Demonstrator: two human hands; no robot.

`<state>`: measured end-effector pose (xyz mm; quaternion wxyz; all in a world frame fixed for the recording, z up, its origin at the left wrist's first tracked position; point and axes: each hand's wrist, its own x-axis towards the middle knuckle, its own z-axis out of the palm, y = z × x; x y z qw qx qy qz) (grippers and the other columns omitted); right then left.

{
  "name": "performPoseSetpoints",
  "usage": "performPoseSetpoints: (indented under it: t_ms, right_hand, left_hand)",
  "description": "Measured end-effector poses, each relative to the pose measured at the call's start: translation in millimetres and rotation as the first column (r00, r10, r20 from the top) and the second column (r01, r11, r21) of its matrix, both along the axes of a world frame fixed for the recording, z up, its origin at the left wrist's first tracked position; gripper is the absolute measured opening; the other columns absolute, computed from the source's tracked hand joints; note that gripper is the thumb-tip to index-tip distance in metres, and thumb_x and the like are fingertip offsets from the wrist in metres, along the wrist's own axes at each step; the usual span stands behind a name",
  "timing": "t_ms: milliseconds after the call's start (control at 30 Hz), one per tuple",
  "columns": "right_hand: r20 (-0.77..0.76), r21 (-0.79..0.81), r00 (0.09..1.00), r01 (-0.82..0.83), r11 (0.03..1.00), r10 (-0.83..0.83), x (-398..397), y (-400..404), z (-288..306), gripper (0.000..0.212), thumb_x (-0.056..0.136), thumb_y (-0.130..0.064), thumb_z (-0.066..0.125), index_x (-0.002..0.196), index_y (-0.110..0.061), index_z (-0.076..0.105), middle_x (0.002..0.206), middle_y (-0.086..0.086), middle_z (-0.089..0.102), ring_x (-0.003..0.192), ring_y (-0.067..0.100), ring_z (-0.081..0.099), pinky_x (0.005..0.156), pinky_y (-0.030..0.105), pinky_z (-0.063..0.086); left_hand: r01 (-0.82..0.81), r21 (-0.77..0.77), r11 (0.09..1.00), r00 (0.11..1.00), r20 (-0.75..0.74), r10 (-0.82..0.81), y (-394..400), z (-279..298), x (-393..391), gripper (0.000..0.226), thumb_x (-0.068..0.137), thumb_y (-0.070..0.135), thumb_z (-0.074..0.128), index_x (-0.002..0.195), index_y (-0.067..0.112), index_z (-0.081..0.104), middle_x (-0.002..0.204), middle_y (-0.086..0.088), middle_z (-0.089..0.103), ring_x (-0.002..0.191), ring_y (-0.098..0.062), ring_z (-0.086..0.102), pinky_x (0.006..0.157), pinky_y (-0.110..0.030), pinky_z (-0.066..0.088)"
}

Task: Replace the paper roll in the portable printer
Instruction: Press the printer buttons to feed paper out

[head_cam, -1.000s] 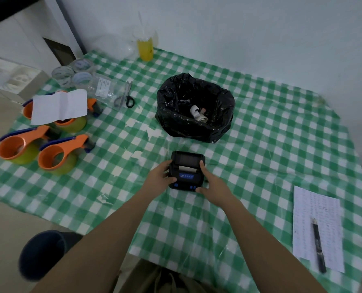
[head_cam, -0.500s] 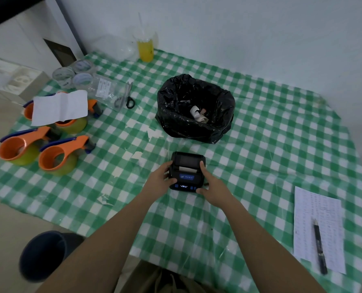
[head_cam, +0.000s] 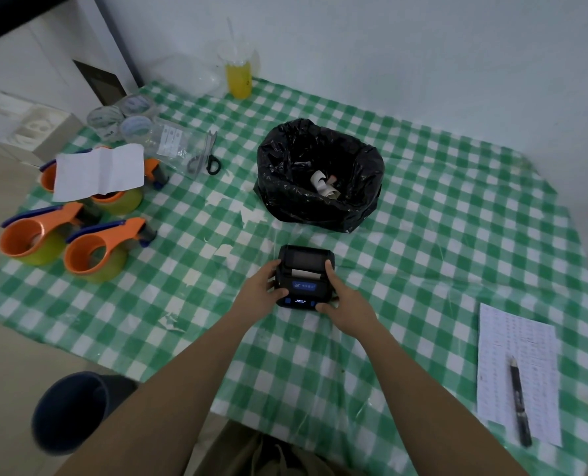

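Note:
A small black portable printer [head_cam: 305, 273] with a blue label and blue buttons lies flat on the green checked tablecloth [head_cam: 423, 235], mid-table. Its lid is down and a white strip of paper shows at the slot. My left hand [head_cam: 259, 292] grips its left side, fingers on the edge. My right hand [head_cam: 342, 296] holds its right side, with the thumb near the front buttons. Behind the printer stands a black bin bag [head_cam: 320, 176] holding a used white paper roll [head_cam: 323, 183].
Three orange tape dispensers [head_cam: 93, 249] and a folded white sheet [head_cam: 98, 171] sit at the left. Scissors [head_cam: 207, 154], tape rolls [head_cam: 121, 118] and a yellow drink cup [head_cam: 239, 75] are at the back. A printed sheet with a pen [head_cam: 519, 403] lies at the right. A dark bin [head_cam: 69, 410] stands on the floor.
Both hands stay on the printer's sides with only a slight shift; the printer has not moved on the table.

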<state>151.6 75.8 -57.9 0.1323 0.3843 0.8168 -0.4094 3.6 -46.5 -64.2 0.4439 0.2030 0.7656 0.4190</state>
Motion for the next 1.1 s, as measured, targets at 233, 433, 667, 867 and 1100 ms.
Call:
performPoseSetpoints:
  t_ms: [233,433,667,867,1100]
  right_hand:
    - [-0.098,-0.122,0.986,0.119,0.985,-0.131,5,-5,-3,0.092,0.090,-0.018,0.060,0.146,-0.036,-0.011,0.144,0.003,0.048,0.122,0.023,0.055,0.093,0.030,0.043]
    - [-0.056,-0.134,0.985,0.153,0.979,-0.161,3,-4,-9,0.088,0.087,-0.023,0.063,0.149,-0.030,0.001,0.139,0.006,0.052,0.122,0.024,0.053,0.099,0.035,0.044]
    - [-0.059,-0.139,0.982,0.169,0.976,-0.179,3,-5,-12,0.088,0.086,-0.026,0.064,0.148,-0.033,0.003,0.139,0.004,0.053,0.123,0.023,0.053,0.102,0.043,0.045]
    - [-0.084,-0.124,0.983,0.151,0.981,-0.162,5,-5,-13,0.086,0.087,-0.023,0.063,0.149,-0.031,0.004,0.137,0.005,0.054,0.120,0.024,0.054,0.098,0.037,0.045]
    - [-0.087,-0.113,0.983,0.149,0.982,-0.159,4,-4,-14,0.086,0.086,-0.023,0.064,0.149,-0.032,0.005,0.137,0.005,0.054,0.121,0.024,0.054,0.099,0.038,0.045]
  left_hand:
    - [-0.024,-0.007,1.000,0.999,0.034,0.024,1,-1,0,0.077,0.085,-0.003,0.059,0.147,0.016,0.018,0.144,-0.018,0.042,0.132,-0.030,0.044,0.106,-0.040,0.041]
    - [-0.041,-0.015,0.999,0.997,0.063,0.042,0,-2,0,0.076,0.085,-0.003,0.059,0.147,0.012,0.017,0.148,-0.019,0.036,0.135,-0.031,0.040,0.110,-0.044,0.039]
    - [-0.022,-0.017,1.000,0.999,0.037,0.022,-1,-2,0,0.075,0.085,-0.001,0.060,0.146,0.012,0.019,0.148,-0.019,0.037,0.135,-0.031,0.041,0.110,-0.045,0.039]
    - [-0.035,-0.010,0.999,0.997,0.062,0.036,0,-2,0,0.075,0.085,-0.003,0.060,0.146,0.012,0.020,0.148,-0.019,0.036,0.135,-0.031,0.040,0.110,-0.043,0.039]
    - [-0.033,-0.016,0.999,0.998,0.061,0.034,0,-3,0,0.074,0.085,-0.001,0.060,0.146,0.011,0.020,0.149,-0.018,0.037,0.135,-0.030,0.040,0.110,-0.043,0.039]
